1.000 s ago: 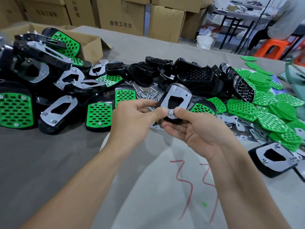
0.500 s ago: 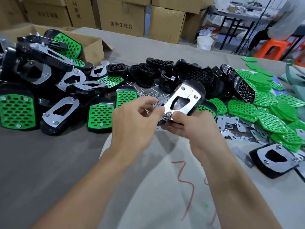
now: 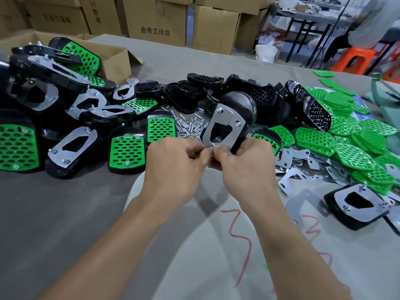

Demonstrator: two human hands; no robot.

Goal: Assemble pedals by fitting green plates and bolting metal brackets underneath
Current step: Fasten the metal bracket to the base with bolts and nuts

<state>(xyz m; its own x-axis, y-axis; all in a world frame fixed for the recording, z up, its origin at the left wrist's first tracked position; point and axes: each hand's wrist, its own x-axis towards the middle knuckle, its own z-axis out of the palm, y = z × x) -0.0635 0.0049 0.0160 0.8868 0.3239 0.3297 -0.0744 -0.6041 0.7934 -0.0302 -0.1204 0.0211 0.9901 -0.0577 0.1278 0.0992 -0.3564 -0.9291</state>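
I hold a black pedal [image 3: 240,105] upright above the table, its underside facing me, with a silver metal bracket [image 3: 225,124] lying on it. My right hand [image 3: 244,167] grips the pedal's lower end. The fingertips of my left hand [image 3: 175,165] pinch at the bracket's lower edge, right against my right thumb. What they pinch is hidden between the fingers. Two bolt ends show at the bracket's upper corners.
Finished pedals [image 3: 127,152] with green plates pile up at the left, bare black pedals [image 3: 194,92] behind. Loose bolts and nuts [image 3: 190,126] lie in the middle. Green plates [image 3: 355,144] and loose brackets [image 3: 303,202] cover the right. A cardboard box [image 3: 114,57] stands far left.
The pedal has tipped up from lying nearly flat to standing upright, and both hands have shifted slightly right and closer together at its lower end.
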